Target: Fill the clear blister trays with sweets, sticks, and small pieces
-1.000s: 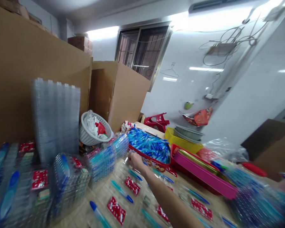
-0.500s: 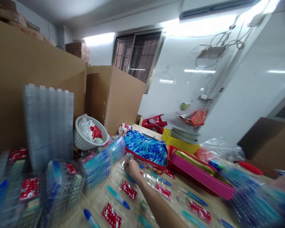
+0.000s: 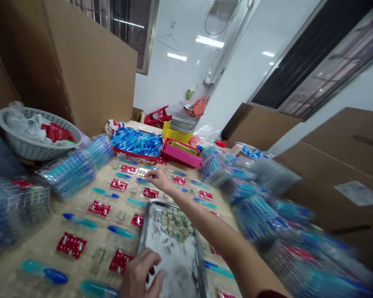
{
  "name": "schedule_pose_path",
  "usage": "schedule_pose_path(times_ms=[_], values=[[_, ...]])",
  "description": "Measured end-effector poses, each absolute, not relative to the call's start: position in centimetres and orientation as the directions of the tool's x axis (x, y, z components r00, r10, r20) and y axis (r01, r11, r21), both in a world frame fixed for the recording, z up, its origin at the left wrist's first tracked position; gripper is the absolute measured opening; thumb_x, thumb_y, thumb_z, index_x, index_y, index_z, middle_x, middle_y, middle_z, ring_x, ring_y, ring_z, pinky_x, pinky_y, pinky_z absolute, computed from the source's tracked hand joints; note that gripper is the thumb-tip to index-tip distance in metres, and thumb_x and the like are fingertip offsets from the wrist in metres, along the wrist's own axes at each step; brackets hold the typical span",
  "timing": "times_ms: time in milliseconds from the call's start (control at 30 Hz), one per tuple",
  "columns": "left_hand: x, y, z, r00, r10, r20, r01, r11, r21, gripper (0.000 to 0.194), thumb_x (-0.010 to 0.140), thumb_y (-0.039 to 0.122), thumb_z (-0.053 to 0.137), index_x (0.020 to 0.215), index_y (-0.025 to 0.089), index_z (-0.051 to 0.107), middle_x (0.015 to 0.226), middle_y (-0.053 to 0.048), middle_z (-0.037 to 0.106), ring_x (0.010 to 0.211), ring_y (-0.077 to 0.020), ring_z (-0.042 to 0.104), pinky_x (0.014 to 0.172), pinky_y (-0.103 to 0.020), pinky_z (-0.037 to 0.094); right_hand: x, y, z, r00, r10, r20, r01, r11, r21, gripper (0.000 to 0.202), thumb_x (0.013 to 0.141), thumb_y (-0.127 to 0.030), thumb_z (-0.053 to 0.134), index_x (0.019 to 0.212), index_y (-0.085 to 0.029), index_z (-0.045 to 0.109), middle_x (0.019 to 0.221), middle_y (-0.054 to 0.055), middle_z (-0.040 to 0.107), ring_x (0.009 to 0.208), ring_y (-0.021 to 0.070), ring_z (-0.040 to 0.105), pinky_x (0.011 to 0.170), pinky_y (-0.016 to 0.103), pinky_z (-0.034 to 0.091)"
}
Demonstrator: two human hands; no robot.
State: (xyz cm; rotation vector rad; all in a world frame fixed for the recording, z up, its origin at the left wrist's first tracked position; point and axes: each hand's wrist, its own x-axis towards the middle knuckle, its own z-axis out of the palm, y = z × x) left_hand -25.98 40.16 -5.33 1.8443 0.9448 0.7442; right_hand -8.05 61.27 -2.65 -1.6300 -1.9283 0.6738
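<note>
My right hand (image 3: 159, 180) reaches over the far rows of clear packs, fingers pinched together; what they hold, if anything, is too small to name. At the near left edge of a metal tray (image 3: 202, 265), my left hand (image 3: 143, 273) has its thumb and fingers apart, with nothing visible between them. Small greenish-beige blocks (image 3: 177, 223) lie at the tray's far end, and whitish powder covers the rest. Around the tray are rows of clear packs with blue pens (image 3: 121, 231), red dotted packets (image 3: 71, 245) and small blocks.
A red tin of blue pens (image 3: 136, 142), a pink box (image 3: 183, 154) and a yellow basket (image 3: 177, 133) stand at the back. Stacked clear packs (image 3: 257, 215) line the right side, more (image 3: 71, 174) the left. A white basket (image 3: 40, 142) holds plastic bags.
The view has swung right and down. The metal tray and my left hand are now visible. My right hand is still over the far packs, its fingers together.
</note>
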Motion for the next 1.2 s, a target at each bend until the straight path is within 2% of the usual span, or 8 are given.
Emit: schedule_pose_path(times_ms=[133,233,400,500,600,767,1000,1200], values=[[-24.0,42.4,-5.4,0.509,0.857,0.081,0.483,-0.363,0.797,0.010,0.075,0.013,0.048,0.075,0.019,0.056,0.072,-0.001,0.059,0.065,-0.0144,0.056,0.062,-0.026,0.040,-2.0,51.2,-2.7,-0.141,0.989,0.050,0.687,0.134,-0.714,0.011,0.070,-0.017,0.058,0.072,-0.013,0.068,0.056,-0.003,0.058,0.052,0.0096,0.048,0.050,0.019,0.035],[-22.1,44.3,-6.2,0.517,0.854,0.066,0.576,-0.403,0.711,0.016,0.069,0.007,0.049,0.077,0.017,0.057,0.078,-0.003,0.061,0.072,-0.0165,0.057,0.069,-0.028,0.043,0.0,45.4,-3.8,-0.106,0.994,0.024,0.706,0.092,-0.702,0.010,0.066,-0.012,0.059,0.070,-0.014,0.067,0.058,-0.002,0.059,0.054,0.0107,0.050,0.051,0.020,0.035],[-19.5,46.2,-7.5,0.561,0.821,0.102,0.640,-0.509,0.576,0.030,0.066,0.005,0.051,0.092,0.015,0.060,0.095,-0.009,0.062,0.096,-0.0225,0.056,0.086,-0.033,0.042,-1.4,41.0,-5.0,-0.159,0.983,0.094,0.834,0.185,-0.519,0.018,0.070,-0.011,0.055,0.082,-0.017,0.066,0.083,0.004,0.064,0.080,0.0173,0.056,0.069,0.025,0.040],[-18.7,46.3,-7.3,0.589,0.800,0.111,0.643,-0.548,0.535,0.032,0.063,0.006,0.053,0.093,0.015,0.061,0.098,-0.009,0.063,0.100,-0.0238,0.055,0.090,-0.034,0.041,-2.6,40.7,-5.6,-0.209,0.969,0.132,0.885,0.245,-0.395,0.023,0.069,-0.010,0.053,0.088,-0.016,0.065,0.089,0.007,0.063,0.088,0.0206,0.055,0.078,0.029,0.039],[-17.9,46.2,-6.8,0.608,0.785,0.119,0.645,-0.575,0.503,0.033,0.063,0.007,0.053,0.094,0.016,0.062,0.098,-0.008,0.063,0.101,-0.0234,0.055,0.093,-0.034,0.039,-2.9,41.2,-6.6,-0.190,0.968,0.161,0.906,0.236,-0.351,0.034,0.066,-0.009,0.052,0.097,-0.015,0.062,0.097,0.009,0.063,0.093,0.0225,0.054,0.084,0.031,0.038],[-16.9,46.5,-6.1,0.632,0.770,0.090,0.651,-0.590,0.477,0.032,0.065,0.006,0.050,0.090,0.018,0.066,0.093,-0.008,0.065,0.096,-0.0221,0.057,0.087,-0.032,0.041,-2.7,41.5,-7.6,-0.149,0.976,0.162,0.886,0.204,-0.415,0.038,0.064,-0.007,0.049,0.099,-0.015,0.062,0.098,0.009,0.065,0.095,0.0227,0.056,0.084,0.031,0.038],[-16.9,47.0,-5.9,0.629,0.776,0.049,0.658,-0.564,0.498,0.024,0.071,0.008,0.045,0.072,0.015,0.068,0.082,-0.008,0.066,0.083,-0.0208,0.059,0.076,-0.030,0.040,-3.0,40.4,-6.9,-0.098,0.984,0.150,0.872,0.157,-0.464,0.024,0.070,-0.010,0.046,0.084,-0.016,0.064,0.085,0.008,0.067,0.085,0.0215,0.058,0.077,0.029,0.039],[-18.3,46.5,-6.0,0.531,0.847,0.005,0.676,-0.426,0.601,0.021,0.068,0.009,0.047,0.063,0.014,0.067,0.060,-0.002,0.061,0.064,-0.0152,0.053,0.063,-0.026,0.036,-2.2,40.1,-6.6,-0.041,0.979,0.202,0.699,0.172,-0.694,0.019,0.071,-0.011,0.048,0.078,-0.017,0.065,0.075,0.003,0.064,0.074,0.0168,0.057,0.069,0.025,0.039]])
